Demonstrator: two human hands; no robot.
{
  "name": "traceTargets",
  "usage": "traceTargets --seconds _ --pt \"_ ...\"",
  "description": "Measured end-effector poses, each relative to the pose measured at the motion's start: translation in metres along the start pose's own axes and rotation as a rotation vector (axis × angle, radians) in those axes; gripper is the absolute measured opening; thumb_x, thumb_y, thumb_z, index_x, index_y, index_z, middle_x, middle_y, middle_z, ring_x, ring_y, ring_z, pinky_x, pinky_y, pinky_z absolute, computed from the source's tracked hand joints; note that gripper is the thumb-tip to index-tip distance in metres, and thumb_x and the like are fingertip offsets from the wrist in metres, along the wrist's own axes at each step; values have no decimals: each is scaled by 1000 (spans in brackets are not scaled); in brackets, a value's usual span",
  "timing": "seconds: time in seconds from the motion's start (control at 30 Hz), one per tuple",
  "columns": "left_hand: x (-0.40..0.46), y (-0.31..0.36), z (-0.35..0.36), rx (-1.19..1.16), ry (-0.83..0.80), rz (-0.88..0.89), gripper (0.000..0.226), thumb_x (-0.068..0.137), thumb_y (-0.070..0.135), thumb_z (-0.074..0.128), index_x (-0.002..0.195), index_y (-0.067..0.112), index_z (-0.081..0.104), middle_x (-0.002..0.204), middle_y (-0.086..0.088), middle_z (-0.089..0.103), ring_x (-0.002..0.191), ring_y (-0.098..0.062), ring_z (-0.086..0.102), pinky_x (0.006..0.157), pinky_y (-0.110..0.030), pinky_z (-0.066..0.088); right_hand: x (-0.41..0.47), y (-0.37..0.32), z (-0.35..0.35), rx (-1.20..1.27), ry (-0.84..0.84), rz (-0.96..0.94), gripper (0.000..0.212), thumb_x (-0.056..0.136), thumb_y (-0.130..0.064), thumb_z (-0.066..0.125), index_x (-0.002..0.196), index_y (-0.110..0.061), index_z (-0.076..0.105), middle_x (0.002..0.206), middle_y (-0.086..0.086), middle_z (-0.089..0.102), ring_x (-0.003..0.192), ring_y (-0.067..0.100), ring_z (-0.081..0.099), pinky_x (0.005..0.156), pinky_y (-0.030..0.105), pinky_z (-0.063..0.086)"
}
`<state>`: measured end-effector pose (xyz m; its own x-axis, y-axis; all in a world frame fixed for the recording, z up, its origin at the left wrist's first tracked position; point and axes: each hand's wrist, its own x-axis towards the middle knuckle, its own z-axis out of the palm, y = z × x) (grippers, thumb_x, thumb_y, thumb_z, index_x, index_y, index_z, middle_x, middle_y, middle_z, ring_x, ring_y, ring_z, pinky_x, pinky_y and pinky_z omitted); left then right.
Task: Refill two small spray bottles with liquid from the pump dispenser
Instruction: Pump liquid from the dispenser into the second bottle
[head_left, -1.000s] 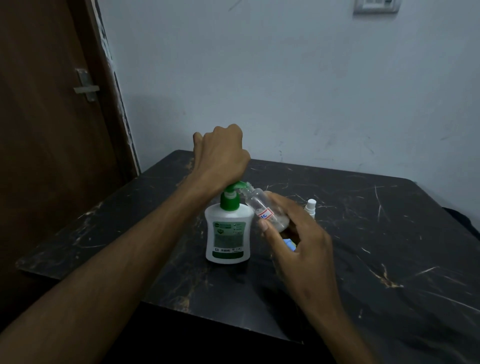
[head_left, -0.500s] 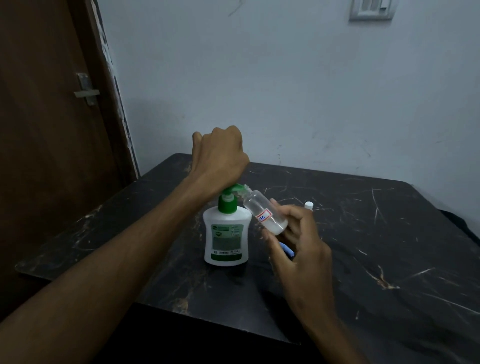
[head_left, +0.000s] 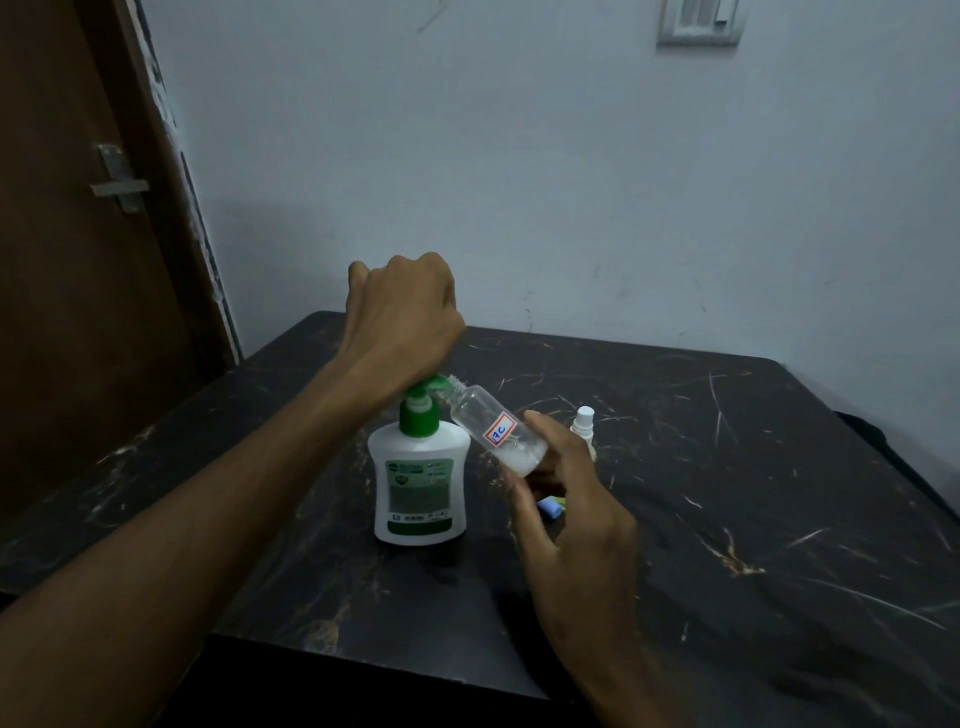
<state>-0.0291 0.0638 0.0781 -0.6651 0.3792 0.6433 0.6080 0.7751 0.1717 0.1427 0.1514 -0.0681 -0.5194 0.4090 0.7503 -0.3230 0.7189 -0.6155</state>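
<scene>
Where wall (head_left: 571, 182) meets door (head_left: 62, 312), black table (head_left: 779, 519)

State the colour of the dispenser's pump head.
Green pump head, seen in the head view.

A black marble-patterned table (head_left: 727, 519) stands against a pale wall (head_left: 519, 182); left of it a brown door (head_left: 62, 312), above it a switch plate (head_left: 698, 23).
</scene>
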Motion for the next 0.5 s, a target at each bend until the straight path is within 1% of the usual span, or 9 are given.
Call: traceTargets --seconds 0.07,0.13,0.27,0.37,0.5 --pt "-1 0 3 -15 -19 0 21 90 12 53 86 20 72 83 0 71 83 -26 65 101 -49 36 -1 2 0 5 6 5 53 93 -9 76 141 -20 58 125 -6 72 109 6 71 88 27 60" --pt "-2 0 4 -31 -50 -4 19 90 13 55 87 20 72 83 1 71 83 -24 65 102 -49 35 -2 2 0 -11 21 7 49 93 -11 77 137 -23 59 118 -8 73 102 4 71 84 25 59" --pt "-1 2 2 -13 -37 10 17 87 12 55 81 20 69 79 2 70 79 -24 65 98 -48 36 -3 4 0 -48 18 -14 45 93 -14 76 135 -19 61 117 -8 72 99 7 71 82 29 59" --pt "0 2 -1 -9 -7 12 17 86 11 56 80 19 69 77 1 69 77 -24 64 98 -48 36 -3 3 1 -44 12 -14 41 95 -22 72 135 -18 62 118 -7 72 100 8 70 82 30 59" --pt "-3 5 -1 -6 1 7 18 89 9 57 83 19 70 81 1 70 80 -23 64 99 -47 36 -4 4 1 -57 11 -4 39 98 -33 67 134 -19 64 113 -7 71 96 6 68 82 25 57"
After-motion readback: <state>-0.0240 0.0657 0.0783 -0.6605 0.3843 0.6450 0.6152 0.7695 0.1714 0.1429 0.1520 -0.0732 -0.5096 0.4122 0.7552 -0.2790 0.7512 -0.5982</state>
